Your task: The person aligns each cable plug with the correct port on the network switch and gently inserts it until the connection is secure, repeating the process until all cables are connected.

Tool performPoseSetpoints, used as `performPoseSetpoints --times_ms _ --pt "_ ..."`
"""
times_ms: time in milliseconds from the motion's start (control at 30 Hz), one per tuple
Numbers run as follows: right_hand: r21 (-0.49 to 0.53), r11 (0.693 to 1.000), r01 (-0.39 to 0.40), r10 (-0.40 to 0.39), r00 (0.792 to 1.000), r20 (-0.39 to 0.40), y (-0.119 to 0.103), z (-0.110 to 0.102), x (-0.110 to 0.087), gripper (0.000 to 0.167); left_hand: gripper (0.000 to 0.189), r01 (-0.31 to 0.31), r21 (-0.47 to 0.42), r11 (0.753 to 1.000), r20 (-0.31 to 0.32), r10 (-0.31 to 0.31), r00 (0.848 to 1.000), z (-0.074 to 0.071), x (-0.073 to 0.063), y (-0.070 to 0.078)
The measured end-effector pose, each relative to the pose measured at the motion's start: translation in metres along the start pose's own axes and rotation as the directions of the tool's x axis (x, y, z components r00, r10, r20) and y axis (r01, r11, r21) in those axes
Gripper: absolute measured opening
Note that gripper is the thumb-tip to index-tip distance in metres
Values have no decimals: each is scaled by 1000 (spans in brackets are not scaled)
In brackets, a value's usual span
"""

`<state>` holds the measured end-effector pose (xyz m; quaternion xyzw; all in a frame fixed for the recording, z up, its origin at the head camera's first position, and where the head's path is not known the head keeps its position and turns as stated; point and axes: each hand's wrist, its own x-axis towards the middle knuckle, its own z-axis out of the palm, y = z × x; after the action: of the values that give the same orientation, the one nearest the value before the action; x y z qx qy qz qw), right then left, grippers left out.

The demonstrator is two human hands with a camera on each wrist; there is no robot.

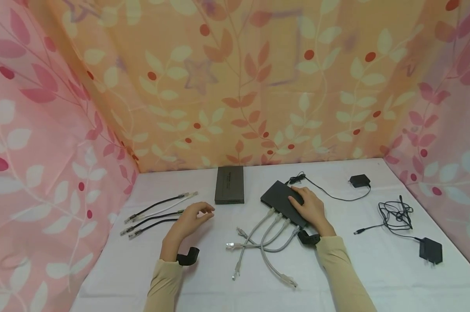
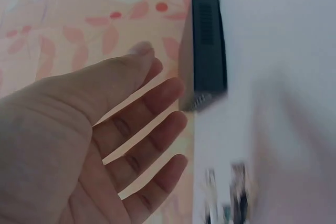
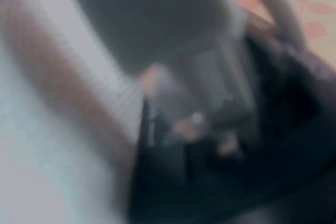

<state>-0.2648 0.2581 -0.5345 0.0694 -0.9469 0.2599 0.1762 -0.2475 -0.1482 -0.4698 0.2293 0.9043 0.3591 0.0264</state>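
Our box (image 1: pixel 277 195) is under the right hand (image 1: pixel 312 210), on the desk (image 1: pixel 207 281). That hand grips it at the right end, thumb on top, fingers reaching the far edge; what goes underneath is hidden, and the right wrist view is too blurred to help. Left hand (image 1: pixel 189 223) is empty, fingers loosely bent with gaps between them, between the box and the short cables (image 1: pixel 157 224) off to its left.

Handling guess: box is light and rigid, thin shell, probably smooth enough to slide if we push without bracing. Four grey cables (image 1: pixel 254 245) leave its near edge, just left of the right hand, and cross each other; pull one and it likely drags the box round. We'd brace the box body with the right hand, off the port edge, and keep the thumb flat.

Cables look springy. We'd take each by its plug, not the cord: plug clips are probably the fragile bit. Thin cord (image 1: pixel 348 200) beyond the right hand runs from behind the box to a power plug (image 1: pixel 360 181); can't tell if it's seated. Lifting the box would likely tug it, so we'd leave slack.
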Motion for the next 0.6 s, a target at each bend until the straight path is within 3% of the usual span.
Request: performPoseSetpoints --times_ms 333,600 --pt "2 1000 -12 12 1000 21 -1 0 -1 50 21 34 -10 999 -92 -35 995 -21 -27 -31" --pt "-3 1000 -17 17 999 29 -1 -1 0 50 22 80 19 997 -144 -76 987 -21 -38 -55"
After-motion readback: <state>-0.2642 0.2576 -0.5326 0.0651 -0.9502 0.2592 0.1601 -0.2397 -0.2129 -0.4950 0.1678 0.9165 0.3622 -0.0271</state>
